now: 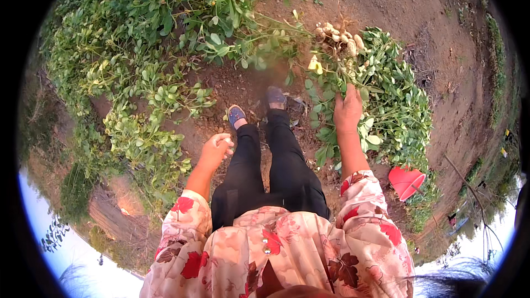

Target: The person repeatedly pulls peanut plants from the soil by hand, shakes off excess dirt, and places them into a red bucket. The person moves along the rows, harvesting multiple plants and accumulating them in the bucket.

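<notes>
My right hand (348, 107) grips the stems of an uprooted peanut plant (345, 75). Its cluster of peanut pods (340, 40) and roots points away from me, above a pile of leafy peanut plants (399, 91) on the right. Near the pods shows a small yellow thing (315, 65), its kind unclear. My left hand (220, 145) is held beside my left leg with curled fingers; a small pale spot shows at the fingertips, and I cannot tell whether it holds anything.
Leafy plants (136, 78) cover the ground on the left and ahead. A red plastic bucket (406, 182) lies tilted by the pile at the right. Bare brown soil (414, 4) stretches beyond the pile. Thin dry branches (466, 182) stick up at the far right. My shoes stand on loose soil.
</notes>
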Motion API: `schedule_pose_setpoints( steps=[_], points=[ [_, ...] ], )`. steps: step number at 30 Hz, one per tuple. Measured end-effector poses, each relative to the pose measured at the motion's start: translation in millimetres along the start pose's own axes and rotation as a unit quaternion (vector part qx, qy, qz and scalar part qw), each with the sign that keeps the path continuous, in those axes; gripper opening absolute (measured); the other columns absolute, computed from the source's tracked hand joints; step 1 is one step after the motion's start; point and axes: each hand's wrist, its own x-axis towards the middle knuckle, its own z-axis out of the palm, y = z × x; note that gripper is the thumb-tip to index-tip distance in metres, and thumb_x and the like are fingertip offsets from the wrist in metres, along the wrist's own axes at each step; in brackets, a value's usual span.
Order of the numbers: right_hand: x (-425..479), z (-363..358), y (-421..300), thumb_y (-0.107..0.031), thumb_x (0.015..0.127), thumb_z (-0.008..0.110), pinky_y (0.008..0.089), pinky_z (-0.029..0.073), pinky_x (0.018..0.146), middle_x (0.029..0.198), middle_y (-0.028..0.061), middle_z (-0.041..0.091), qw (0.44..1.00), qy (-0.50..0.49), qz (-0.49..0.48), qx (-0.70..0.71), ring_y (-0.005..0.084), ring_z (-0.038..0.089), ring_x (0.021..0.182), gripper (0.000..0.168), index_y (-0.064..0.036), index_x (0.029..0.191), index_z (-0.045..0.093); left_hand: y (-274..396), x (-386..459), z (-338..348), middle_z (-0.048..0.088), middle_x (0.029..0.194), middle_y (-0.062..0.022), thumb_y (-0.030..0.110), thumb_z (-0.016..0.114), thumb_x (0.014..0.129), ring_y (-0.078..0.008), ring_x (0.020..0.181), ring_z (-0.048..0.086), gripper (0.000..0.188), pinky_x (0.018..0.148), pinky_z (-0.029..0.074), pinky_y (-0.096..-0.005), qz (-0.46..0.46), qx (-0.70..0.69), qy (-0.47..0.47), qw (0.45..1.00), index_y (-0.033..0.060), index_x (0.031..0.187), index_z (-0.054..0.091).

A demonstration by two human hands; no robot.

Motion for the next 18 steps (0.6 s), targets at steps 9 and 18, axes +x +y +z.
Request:
schedule_pose_setpoints(
  steps=[9, 18],
  points=[
    [3, -146, 115, 0.004, 0.068, 0.063, 0.0432, 0.04, 0.084, 0.098, 0.019, 0.059, 0.985, 0.162, 0.025, -0.05, 0.04, 0.052, 0.095, 0.038, -0.004, 0.104, 0.054, 56, -18, 32, 0.063, 0.089, -0.0045, 0.018, 0.052, 0.088, -0.0079, 0.067, 0.057, 0.031, 0.056, 0.044, -0.0211, 0.057, 0.033, -0.008, 0.998, 0.0021, 0.114, 0.052],
    [35, -318, 178, 0.0, 0.069, 0.063, 0.0392, 0.04, 0.084, 0.103, 0.0093, 0.059, 0.914, 0.184, -0.113, -0.344, 0.028, 0.054, 0.098, 0.039, -0.007, 0.107, 0.057, 15, -21, 6, 0.062, 0.086, -0.0023, 0.023, 0.053, 0.087, -0.0092, 0.067, 0.059, 0.03, 0.057, 0.044, -0.0231, -0.01, 0.088, 0.037, 0.995, 0.0057, 0.112, 0.053]
  ],
)
